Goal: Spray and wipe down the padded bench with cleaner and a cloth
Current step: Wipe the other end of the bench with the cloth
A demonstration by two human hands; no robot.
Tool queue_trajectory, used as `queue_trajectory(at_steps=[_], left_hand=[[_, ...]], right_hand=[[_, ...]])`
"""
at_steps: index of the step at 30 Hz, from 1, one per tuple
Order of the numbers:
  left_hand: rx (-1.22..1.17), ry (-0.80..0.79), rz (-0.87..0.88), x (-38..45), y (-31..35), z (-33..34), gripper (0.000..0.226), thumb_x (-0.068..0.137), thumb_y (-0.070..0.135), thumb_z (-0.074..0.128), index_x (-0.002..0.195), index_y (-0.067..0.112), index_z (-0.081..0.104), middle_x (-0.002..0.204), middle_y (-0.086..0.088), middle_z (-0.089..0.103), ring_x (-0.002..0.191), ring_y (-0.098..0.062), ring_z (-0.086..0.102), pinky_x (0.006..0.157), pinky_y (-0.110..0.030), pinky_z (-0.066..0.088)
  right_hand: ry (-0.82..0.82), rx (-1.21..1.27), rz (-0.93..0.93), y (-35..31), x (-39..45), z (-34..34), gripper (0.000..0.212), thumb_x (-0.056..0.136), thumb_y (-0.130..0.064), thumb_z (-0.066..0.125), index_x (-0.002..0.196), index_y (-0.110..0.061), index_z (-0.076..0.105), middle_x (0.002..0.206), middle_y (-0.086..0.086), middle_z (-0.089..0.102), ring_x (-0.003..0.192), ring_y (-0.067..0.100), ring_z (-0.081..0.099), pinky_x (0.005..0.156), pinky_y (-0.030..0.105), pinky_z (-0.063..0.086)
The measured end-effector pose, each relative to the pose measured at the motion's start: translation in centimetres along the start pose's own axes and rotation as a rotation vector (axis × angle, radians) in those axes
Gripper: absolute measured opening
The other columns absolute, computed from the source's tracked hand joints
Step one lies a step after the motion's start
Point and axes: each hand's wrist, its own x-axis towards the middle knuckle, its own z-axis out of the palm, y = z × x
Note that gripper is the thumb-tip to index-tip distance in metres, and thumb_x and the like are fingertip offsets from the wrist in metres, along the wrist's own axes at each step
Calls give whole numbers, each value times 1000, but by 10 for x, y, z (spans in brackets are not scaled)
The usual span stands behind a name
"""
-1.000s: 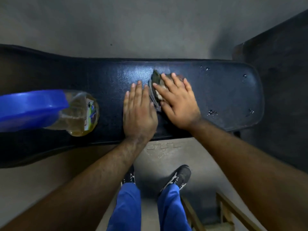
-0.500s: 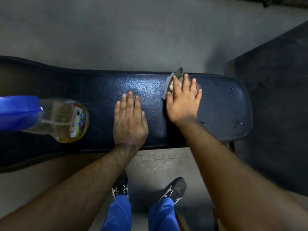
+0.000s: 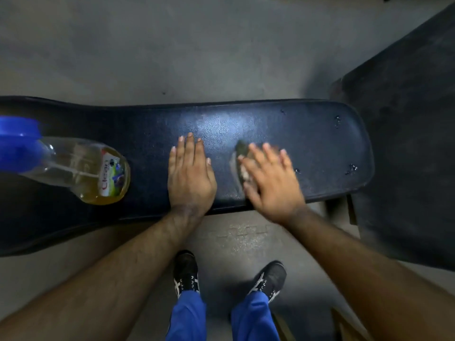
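The right hand (image 3: 270, 178), fingers flat on the cloth (image 3: 242, 156), has the bench (image 3: 320, 143) running lengthwise rightward to its droplet-dotted end, nearer it than the flat, bracing left hand (image 3: 190, 173).

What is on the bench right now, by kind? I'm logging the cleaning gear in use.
Spray bottle: 1
Cloth: 1, under the right hand
Hands on the bench: 2, counting the left hand lying flat
Total: 4
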Motion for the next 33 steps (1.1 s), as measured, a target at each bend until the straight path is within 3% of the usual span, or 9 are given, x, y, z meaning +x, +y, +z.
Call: queue_trajectory(at_steps=[3, 6, 8, 12, 17, 22, 26, 30, 33], left_hand=[[-61, 20, 53, -7, 12, 3, 51, 96, 23, 38, 142, 1, 45, 152, -16, 39, 146, -30, 29, 122, -43, 16], [-120, 17, 65, 0, 31, 5, 52, 96, 25, 35, 140, 2, 48, 151, -17, 42, 145, -30, 30, 122, -42, 16], [-124, 7, 73, 12, 39, 9, 52, 96, 28, 33, 139, 3, 49, 151, -16, 41, 145, -30, 29, 122, -41, 14], [-114, -8, 49, 48, 54, 22, 50, 97, 27, 35, 140, 4, 47, 154, -16, 37, 147, -30, 26, 122, -41, 13], [-9, -4, 3, 51, 64, 32, 51, 99, 28, 35, 145, 6, 42, 157, -15, 31, 147, -29, 24, 122, -41, 12], [45, -22, 3, 52, 63, 36, 53, 99, 29, 33, 146, 6, 39, 158, -14, 30, 148, -29, 23, 122, -41, 12], [85, -60, 7, 52, 66, 32, 54, 99, 30, 32, 148, 6, 37, 159, -15, 28, 148, -30, 22, 122, -44, 13], [115, -61, -5, 52, 66, 34, 53, 100, 30, 33, 148, 7, 37, 159, -14, 28, 148, -30, 22, 122, -43, 13], [135, -73, 9, 53, 67, 32, 56, 99, 31, 28, 149, 6, 34, 159, -15, 26, 148, -30, 21, 122, -44, 13]], right_hand=[[87, 53, 442, -14, 3, 5, 63, 92, -45, 41, 151, -22, 39, 163, 10, 29, 151, 35, 21, 122, 57, 12], [55, 52, 53, -46, -40, 15, 61, 92, -43, 50, 150, -22, 43, 162, 9, 32, 151, 34, 24, 120, 58, 18], [21, 19, -177, -3, -38, 10, 59, 91, -42, 50, 147, -24, 47, 161, 7, 35, 150, 32, 29, 119, 57, 22], [102, 94, 452, 22, -4, 0, 63, 90, -44, 41, 150, -26, 42, 163, 7, 31, 151, 33, 23, 121, 57, 16], [7, 75, -160, 18, -48, 5, 59, 92, -41, 49, 149, -28, 45, 162, 4, 32, 151, 29, 25, 121, 56, 18], [99, 114, 462, 53, 21, -3, 59, 92, -43, 41, 149, -28, 42, 163, 7, 31, 151, 34, 23, 121, 59, 16], [-29, 65, -130, 53, 16, -9, 56, 95, -41, 40, 150, -30, 42, 162, 5, 32, 151, 32, 25, 121, 57, 17], [26, 129, 350, 89, 88, -22, 57, 93, -41, 38, 149, -31, 43, 163, 5, 30, 152, 33, 20, 121, 59, 12], [-31, 116, 56, 53, 101, -18, 55, 91, -39, 42, 146, -33, 47, 161, 2, 35, 151, 30, 23, 121, 55, 12]])
